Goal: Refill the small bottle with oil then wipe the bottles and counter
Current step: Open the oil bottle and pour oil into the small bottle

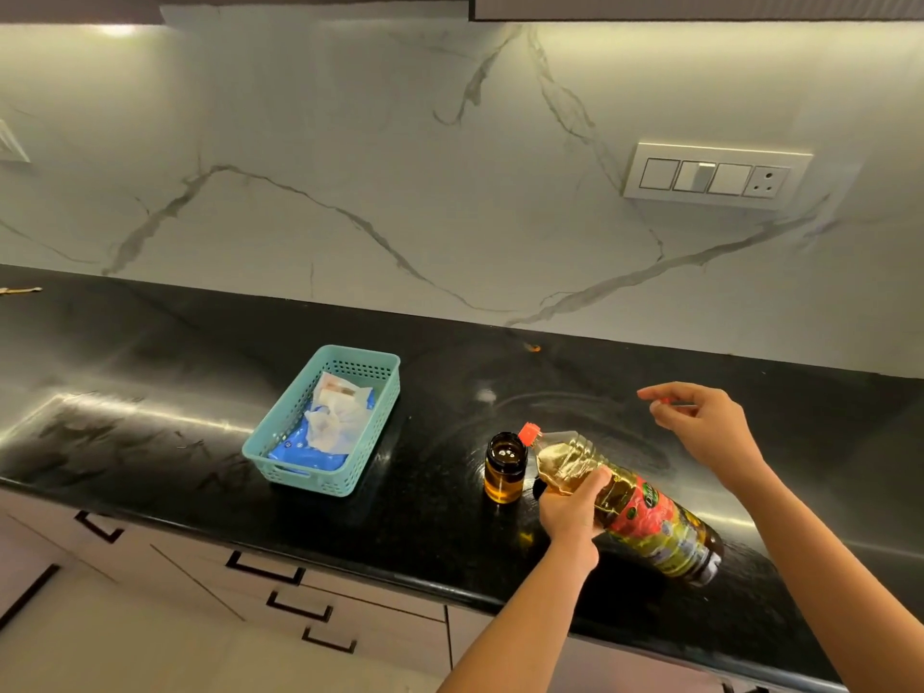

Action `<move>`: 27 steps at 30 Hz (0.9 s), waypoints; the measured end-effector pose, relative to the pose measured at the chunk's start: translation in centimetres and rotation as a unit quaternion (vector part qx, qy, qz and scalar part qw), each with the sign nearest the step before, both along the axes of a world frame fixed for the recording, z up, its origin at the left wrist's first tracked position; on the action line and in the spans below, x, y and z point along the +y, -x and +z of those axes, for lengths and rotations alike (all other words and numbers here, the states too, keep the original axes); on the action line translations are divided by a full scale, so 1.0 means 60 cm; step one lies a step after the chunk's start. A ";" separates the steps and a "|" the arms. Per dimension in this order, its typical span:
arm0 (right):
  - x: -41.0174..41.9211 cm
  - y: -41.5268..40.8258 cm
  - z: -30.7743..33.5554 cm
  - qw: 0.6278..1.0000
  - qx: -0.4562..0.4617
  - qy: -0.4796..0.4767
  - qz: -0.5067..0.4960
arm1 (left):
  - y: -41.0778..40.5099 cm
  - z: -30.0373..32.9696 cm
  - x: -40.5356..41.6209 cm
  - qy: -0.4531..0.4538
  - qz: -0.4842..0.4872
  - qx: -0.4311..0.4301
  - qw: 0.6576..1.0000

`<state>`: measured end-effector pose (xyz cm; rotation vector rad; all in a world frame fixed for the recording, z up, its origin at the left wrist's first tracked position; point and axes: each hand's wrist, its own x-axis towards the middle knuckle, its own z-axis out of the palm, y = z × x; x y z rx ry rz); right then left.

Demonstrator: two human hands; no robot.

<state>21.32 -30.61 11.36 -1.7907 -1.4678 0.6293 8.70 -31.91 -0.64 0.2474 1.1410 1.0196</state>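
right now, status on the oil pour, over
Left hand grips tilted big oil bottle, neck at small bottle. Small bottle open, partly filled. Right hand raised, pinching something small and red. Nothing blocking.

left hand (572, 507) tilting oil bottle (645, 512), small bottle (505, 467)

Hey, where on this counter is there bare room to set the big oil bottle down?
Bare black counter stretches left of the teal basket, and between basket and small bottle. Behind the small bottle toward the wall is bare too. It is crowded where the left hand tilts the big oil bottle beside the small one.
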 end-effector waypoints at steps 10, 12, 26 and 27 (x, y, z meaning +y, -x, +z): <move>0.000 0.002 -0.006 1.000 0.000 0.013 -0.004 | 0.000 0.002 -0.003 0.018 -0.003 -0.022 1.000; 0.000 0.004 -0.006 1.000 0.001 0.016 -0.005 | 0.000 0.004 -0.004 0.018 -0.003 -0.023 1.000; -0.003 0.009 -0.004 1.000 0.004 0.023 -0.011 | -0.004 0.010 -0.001 0.027 0.014 -0.048 0.998; -0.003 0.010 -0.004 1.000 0.004 0.023 -0.011 | -0.005 0.010 -0.002 0.028 0.016 -0.051 0.998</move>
